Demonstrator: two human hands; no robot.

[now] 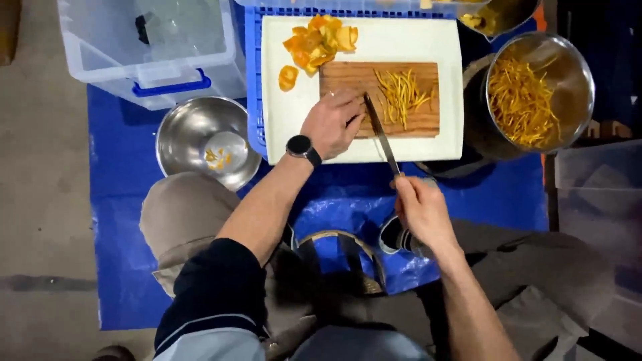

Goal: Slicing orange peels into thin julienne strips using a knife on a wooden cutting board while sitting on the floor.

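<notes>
From up here I start at the far left, well away from either grip, where I see a clear plastic storage bin (150, 50) with a blue latch, and just below it a steel bowl (206, 148) holding a few orange scraps, resting on the blue tarp (120, 200). Moving right I reach my left hand (332, 124), wearing a dark wristwatch (302, 148); its fingers are curled and pressed down on the near-left part of the wooden cutting board (401, 127), though I cannot tell what lies under the fingertips. Up and to the left of that hand a pile of orange peel pieces (319, 41) sits on the white tray (281, 120) that carries the board, with one loose piece nearer the tray's left edge. Just right of the left fingertips runs the knife (381, 136), its blade angled across the board's near edge with the tip by those fingertips. My right hand (420, 208) is closed tight around the handle, below the tray and over the tarp. Beyond the blade, a small heap of thin peel strips (401, 93) lies on the board. Farther right, well apart from both hands, a large steel bowl (576, 73) holds many more strips.
</notes>
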